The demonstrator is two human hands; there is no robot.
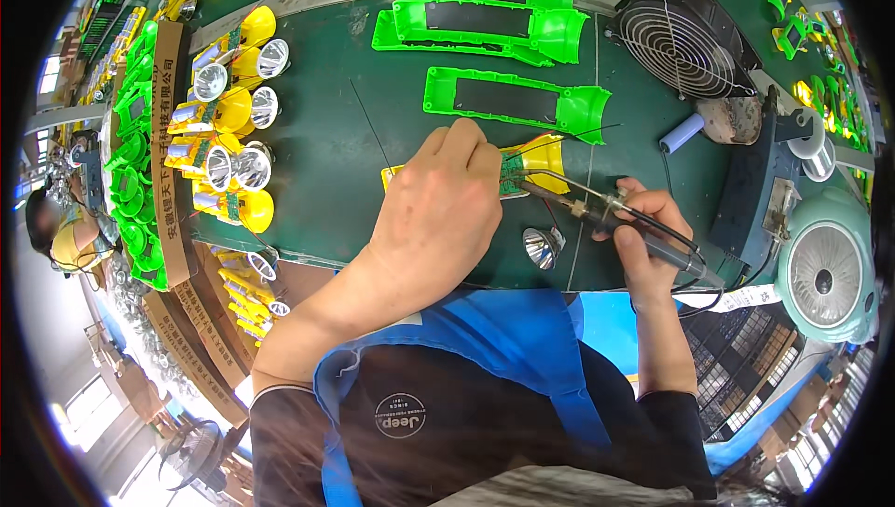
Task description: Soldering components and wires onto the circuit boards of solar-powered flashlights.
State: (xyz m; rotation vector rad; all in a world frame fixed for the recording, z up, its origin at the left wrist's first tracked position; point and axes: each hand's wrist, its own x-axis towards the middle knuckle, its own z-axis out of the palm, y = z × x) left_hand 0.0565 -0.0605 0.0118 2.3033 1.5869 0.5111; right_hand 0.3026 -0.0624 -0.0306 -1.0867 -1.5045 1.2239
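Note:
My left hand (440, 195) is closed over a yellow lamp housing (548, 158) lying on the green bench, its fingertips hidden beneath. A small green circuit board (512, 171) shows just right of the knuckles. In my right hand (651, 227) is a soldering iron (669, 257) with a thin feed tube (559, 177) alongside; its tip points left and is at or very near the board. Below the housing sits a shiny reflector (541, 248), with a thin wire rising from it. Beyond my left hand lies a green shell half (508, 99) with a dark panel.
More green shells (475, 18) are stacked at the back. Yellow lamp units with reflectors (233, 116) line the left, beside a cardboard box edge (168, 153). Right stand a black fan (681, 36), a blue cylindrical cell (682, 132), a solder-spool stand (760, 190) and a pale-green fan (825, 274).

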